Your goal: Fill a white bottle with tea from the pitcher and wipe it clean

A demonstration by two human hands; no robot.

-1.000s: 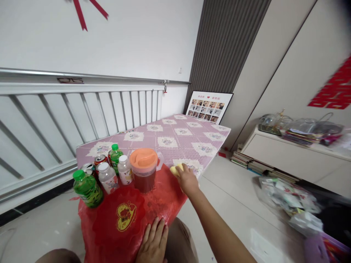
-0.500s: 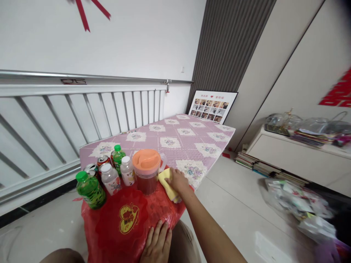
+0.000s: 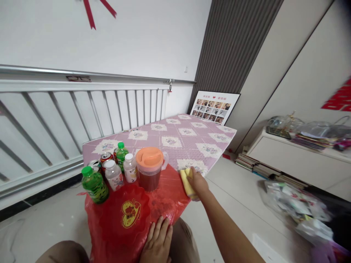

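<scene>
My right hand (image 3: 197, 182) grips a folded yellow cloth (image 3: 187, 182) at the right edge of the table, where red plastic sheeting (image 3: 170, 190) meets the flowered tablecloth (image 3: 171, 141). Flat on the sheeting near the front edge lies my left hand (image 3: 157, 241), fingers stretched out. Left of it is a red scalloped tray (image 3: 112, 223) with a gold heart print. Behind the tray stands a clear pitcher (image 3: 149, 179) of dark liquid with an orange lid.
Left of the pitcher stand green-capped bottles (image 3: 95, 188), white-capped bottles (image 3: 114, 177) and several drink cans (image 3: 106, 157). A radiator (image 3: 95, 113) runs behind the table. A photo board (image 3: 215, 106) leans at the far end; a cabinet (image 3: 296, 149) is right.
My right hand has slid the yellow cloth to the right, away from the pitcher to the table's edge. My left hand stays flat in place. The view has shifted slightly.
</scene>
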